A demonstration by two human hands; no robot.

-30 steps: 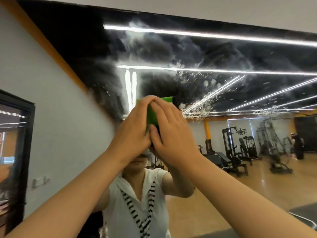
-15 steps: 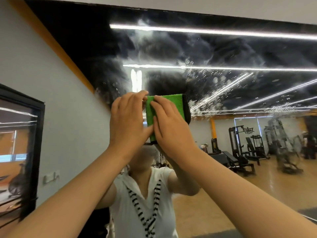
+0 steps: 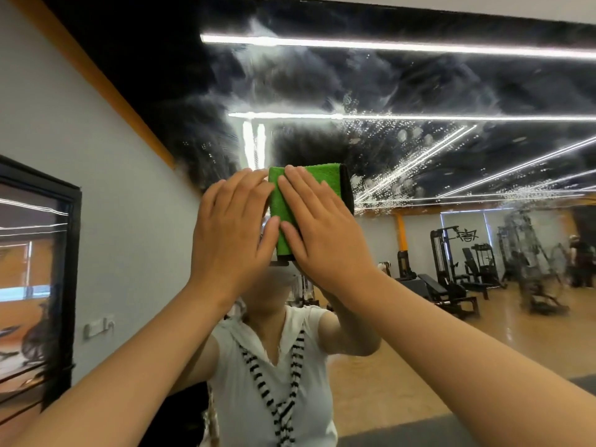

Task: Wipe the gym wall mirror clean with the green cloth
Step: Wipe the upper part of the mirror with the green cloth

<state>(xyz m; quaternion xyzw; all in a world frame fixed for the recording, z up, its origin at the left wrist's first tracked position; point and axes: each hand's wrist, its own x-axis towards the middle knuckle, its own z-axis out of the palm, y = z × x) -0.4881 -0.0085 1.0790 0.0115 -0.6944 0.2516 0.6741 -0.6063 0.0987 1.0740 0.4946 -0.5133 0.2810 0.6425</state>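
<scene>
The wall mirror (image 3: 403, 101) fills the view ahead, streaked with grey smears and beaded with droplets across its upper part. A folded green cloth (image 3: 283, 201) with a dark edge lies flat against the glass at head height. My left hand (image 3: 232, 233) presses on the cloth's left side with straight fingers. Beside it, my right hand (image 3: 319, 233) presses flat on the cloth's right part, fingers spread. Both palms cover much of the cloth.
The mirror reflects me in a white top, plus weight machines and benches (image 3: 458, 272) on a wooden floor. A grey wall (image 3: 96, 221) with a black-framed panel (image 3: 35, 279) and a socket (image 3: 96, 329) runs along the left.
Both hands have slid the cloth upward on the glass, and the fingers have flattened out. More of the green cloth shows above my hands now.
</scene>
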